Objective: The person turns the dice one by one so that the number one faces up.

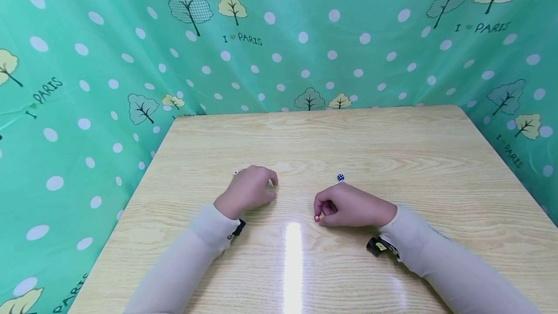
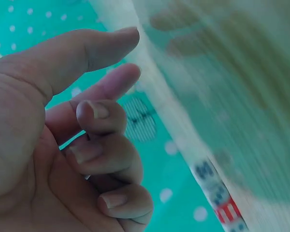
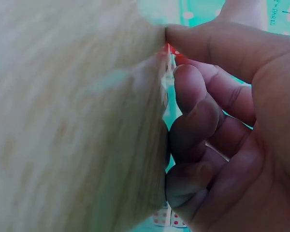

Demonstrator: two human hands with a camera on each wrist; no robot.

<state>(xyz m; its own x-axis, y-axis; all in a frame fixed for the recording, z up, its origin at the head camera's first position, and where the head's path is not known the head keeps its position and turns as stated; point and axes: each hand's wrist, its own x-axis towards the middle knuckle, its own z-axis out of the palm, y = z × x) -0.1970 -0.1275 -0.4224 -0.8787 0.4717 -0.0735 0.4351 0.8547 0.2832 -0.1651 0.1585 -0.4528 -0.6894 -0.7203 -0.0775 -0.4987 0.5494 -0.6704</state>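
- Pinched between thumb and index finger of the right hand [image 1: 348, 205] is a small red die [image 1: 317, 218]; whether it touches the table below, I cannot tell.
- That hand's other fingers curl in toward the palm, low over the wooden table [image 1: 314, 142].
- Loosely bent, the left hand [image 1: 250, 188] has a slack grip, its thumb and index fingertips apart.
- Just beyond the right hand's knuckles sits a blue die [image 1: 340, 177] with white dots.
- Past the back of the left hand, a small white die [image 1: 235, 172] peeks out.
- From the left wrist, a blurred row of dice [image 2: 217, 193] shows on the table, one of them red.
- White dice [image 3: 160, 217] with red dots show below the curled fingers from the right wrist.
- Pale sleeves [image 1: 205, 231] cover both arms, and dark straps [image 1: 239, 227] sit at the wrists.
- Behind the table hangs a green curtain [image 1: 305, 52] with white spots and trees.
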